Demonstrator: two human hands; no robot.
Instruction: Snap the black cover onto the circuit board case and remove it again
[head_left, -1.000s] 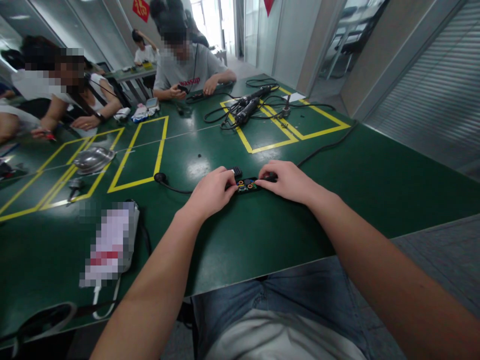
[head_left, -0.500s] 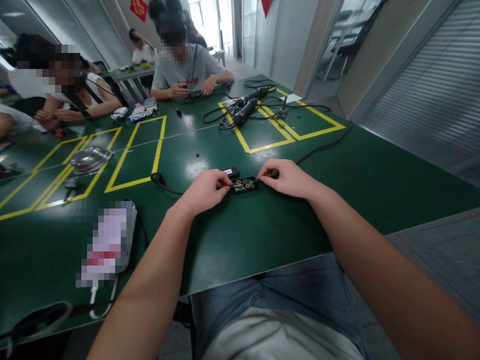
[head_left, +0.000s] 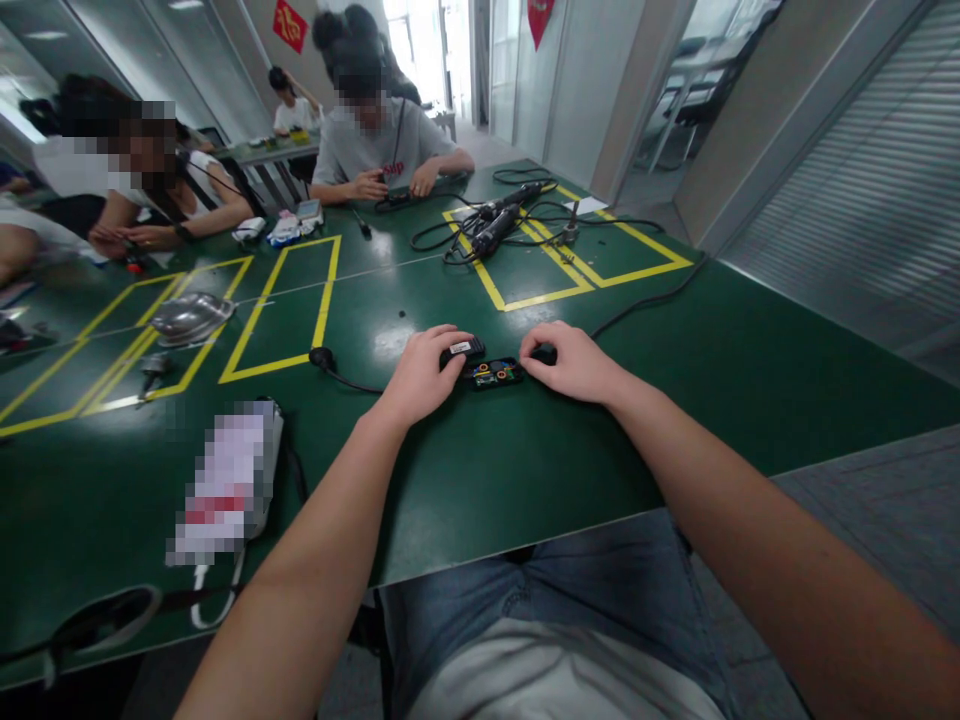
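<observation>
on the tabletop (head_left: 525, 460), the cover (head_left: 463, 348) is pinched by left hand (head_left: 427, 372), cable (head_left: 547, 355) by right hand (head_left: 574, 365); by pulling, wires (head_left: 481, 369) could be loosened.

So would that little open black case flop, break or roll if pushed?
The open black case is probably stiff: its edges look straight. The coloured parts inside might be fragile, being uncovered. It likely won't roll, lying flat.
</observation>
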